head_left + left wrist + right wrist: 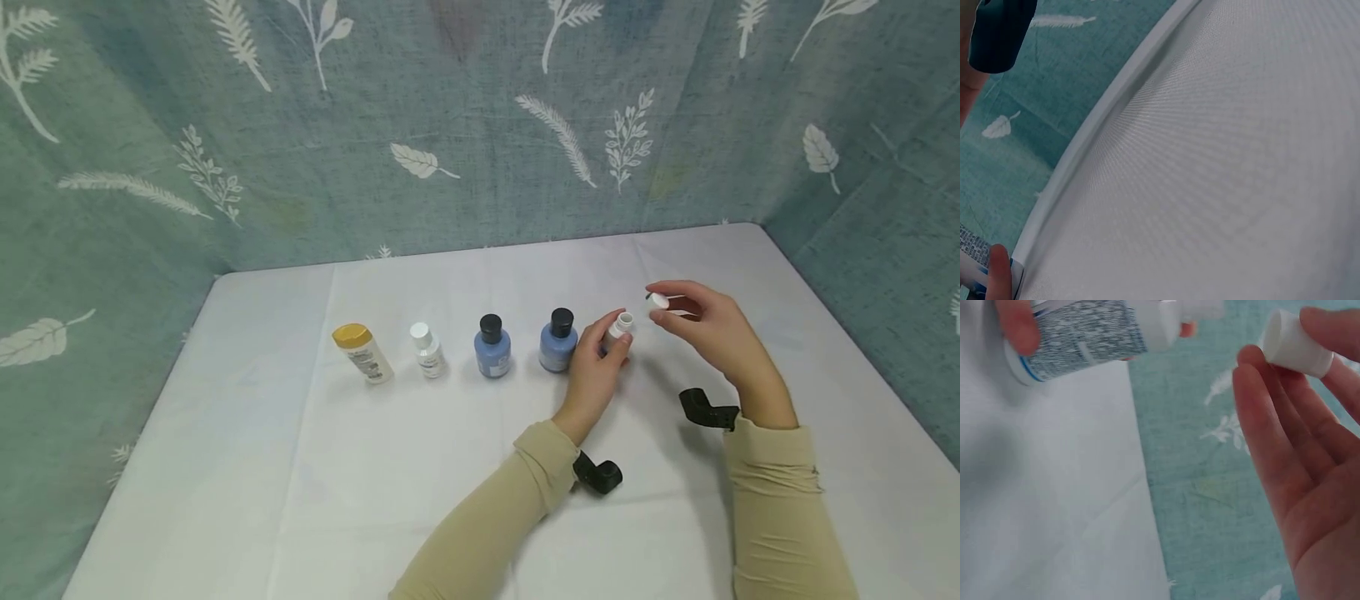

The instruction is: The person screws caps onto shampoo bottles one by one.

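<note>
A small white bottle [617, 329] with printed label is in my left hand [591, 379], its open neck tilted toward the right. In the right wrist view the same bottle [1088, 340] shows its dense label and blue edge line. Apart from it, to the right, my right hand [701, 321] pinches a white cap [1294, 347] between thumb and fingers. The left wrist view catches only a fingertip [999, 275] on the bottle's lower end at the corner. Just left of the left hand stands a blue bottle with black cap [558, 342].
Another blue bottle [492, 347], a white bottle with white cap [428, 350] and a pale bottle with yellow cap [363, 354] stand in a row to the left on the white table [225, 467]. A patterned green cloth [480, 125] hangs behind the table.
</note>
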{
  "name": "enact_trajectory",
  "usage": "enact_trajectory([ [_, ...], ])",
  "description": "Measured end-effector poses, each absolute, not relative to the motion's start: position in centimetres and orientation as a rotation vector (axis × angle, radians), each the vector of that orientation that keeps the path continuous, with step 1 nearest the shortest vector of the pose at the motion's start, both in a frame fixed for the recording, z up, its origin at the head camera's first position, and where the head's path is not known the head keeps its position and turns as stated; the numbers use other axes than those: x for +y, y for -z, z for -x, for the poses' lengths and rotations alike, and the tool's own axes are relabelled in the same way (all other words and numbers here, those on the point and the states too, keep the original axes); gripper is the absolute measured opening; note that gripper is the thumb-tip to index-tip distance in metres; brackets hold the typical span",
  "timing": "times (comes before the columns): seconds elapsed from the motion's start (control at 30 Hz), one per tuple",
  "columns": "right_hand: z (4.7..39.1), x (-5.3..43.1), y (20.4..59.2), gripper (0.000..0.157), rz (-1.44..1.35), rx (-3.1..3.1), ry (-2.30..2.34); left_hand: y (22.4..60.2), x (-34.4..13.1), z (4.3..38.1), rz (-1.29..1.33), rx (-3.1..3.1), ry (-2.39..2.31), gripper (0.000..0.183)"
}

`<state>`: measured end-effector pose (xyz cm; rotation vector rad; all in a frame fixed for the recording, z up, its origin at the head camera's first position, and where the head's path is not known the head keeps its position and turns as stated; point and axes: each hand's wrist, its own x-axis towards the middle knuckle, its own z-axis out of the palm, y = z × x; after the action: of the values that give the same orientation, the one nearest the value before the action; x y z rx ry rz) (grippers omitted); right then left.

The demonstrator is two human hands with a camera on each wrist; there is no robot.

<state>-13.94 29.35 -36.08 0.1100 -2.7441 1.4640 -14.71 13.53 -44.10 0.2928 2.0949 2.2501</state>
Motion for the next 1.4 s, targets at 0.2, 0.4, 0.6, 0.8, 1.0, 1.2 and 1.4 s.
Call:
enact_trajectory([
  [0.2, 14.5, 28.3, 36.3, 0.041, -0.174, -2.717, -1.395, 42.0, 12.7, 13.9, -0.289, 2.103, -2.252, 0.035],
  [0.4, 14.6, 28.0, 36.5, 0.038, -0.245, -2.730, -1.318, 41.9, 12.6, 13.8, -0.302, 2.201, -2.137, 0.036],
  [0.6, 14.8, 27.7, 36.5, 0.038, -0.288, -2.728, -1.249, 44.5, 13.4, 15.1, -0.326, 2.226, -2.130, 0.037],
  [0.8, 14.9, 27.6, 36.6, 0.037, -0.291, -2.728, -1.217, 45.0, 13.7, 15.3, -0.344, 2.222, -2.138, 0.036],
  [1.0, 14.8, 27.3, 36.8, 0.033, -0.328, -2.724, -1.191, 44.5, 13.5, 15.0, -0.360, 2.245, -2.117, 0.037],
  [1.2, 14.7, 27.0, 36.9, 0.030, -0.450, -2.732, -1.107, 42.4, 13.0, 13.9, -0.339, 2.218, -2.164, 0.036],
  [1.4, 14.6, 26.7, 36.9, 0.028, -0.489, -2.757, -1.035, 44.0, 13.4, 14.6, -0.315, 2.214, -2.159, 0.036],
])
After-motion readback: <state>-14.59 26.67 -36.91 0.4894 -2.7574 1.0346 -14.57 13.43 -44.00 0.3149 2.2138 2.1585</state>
